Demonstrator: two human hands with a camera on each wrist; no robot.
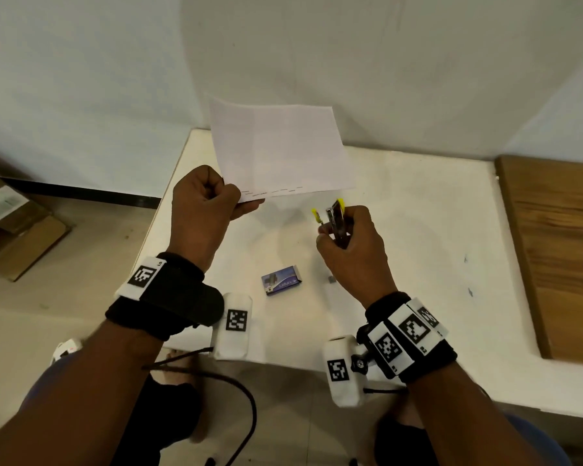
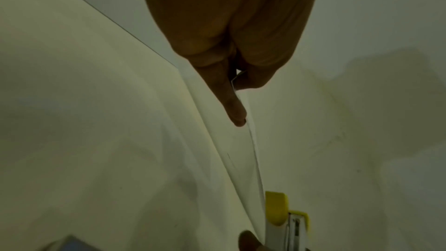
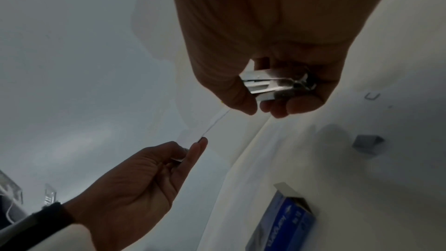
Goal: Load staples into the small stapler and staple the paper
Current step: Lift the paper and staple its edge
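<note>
The left hand [image 1: 204,196] pinches the near left corner of the paper [image 1: 280,149], held above the white bench [image 1: 418,230]. The right hand [image 1: 354,247] grips the yellow stapler [image 1: 334,216] just right of it. A staple box [image 1: 281,280] lies nearer.

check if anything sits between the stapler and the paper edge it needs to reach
Nothing visible does. The right hand grips the small stapler just below the paper, which the left hand pinches above the table. The staple box lies lower, out of the path.
</note>
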